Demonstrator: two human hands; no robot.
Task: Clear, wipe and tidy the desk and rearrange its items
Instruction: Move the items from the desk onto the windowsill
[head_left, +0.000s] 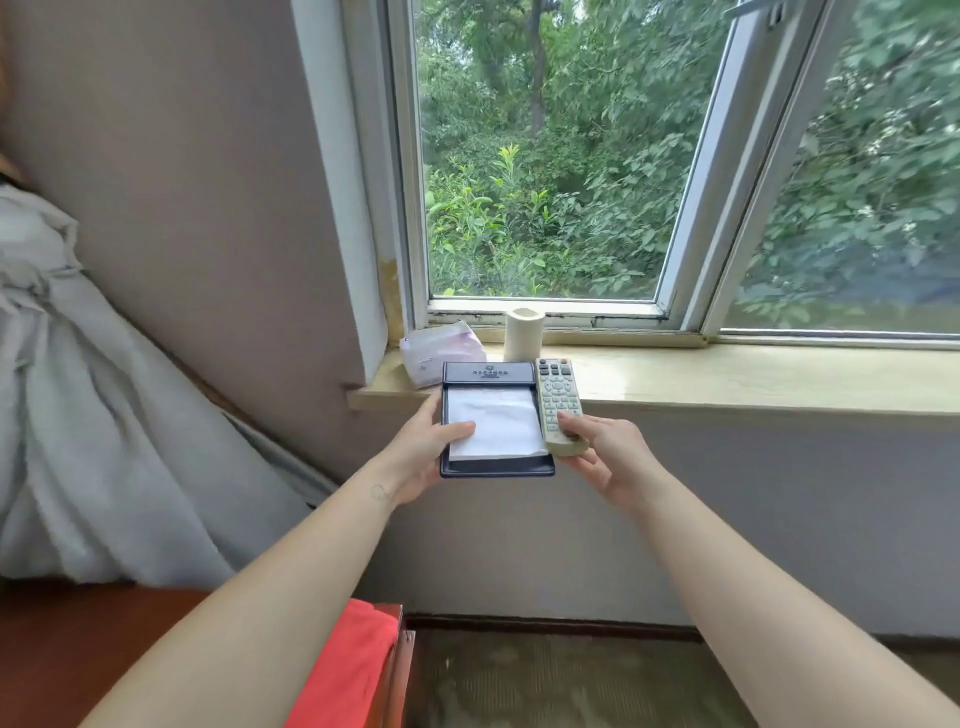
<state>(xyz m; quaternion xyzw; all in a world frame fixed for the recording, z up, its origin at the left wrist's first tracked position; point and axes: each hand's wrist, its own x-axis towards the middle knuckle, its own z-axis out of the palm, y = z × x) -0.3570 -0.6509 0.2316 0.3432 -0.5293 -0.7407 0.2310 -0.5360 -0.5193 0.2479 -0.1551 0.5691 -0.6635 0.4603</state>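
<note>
Reaching toward the sill (727, 376), the left hand (423, 447) grips a notepad (493, 415), thumb on its paper, while the right hand (605, 449) pinches a remote (557, 397). Both items appear mid-transfer off the desk (78, 649); next comes laying them flat beside the tissue pack (434, 348) and paper roll (523, 327).

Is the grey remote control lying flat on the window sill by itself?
No, the right hand holds the grey remote control beside the notepad.
</note>
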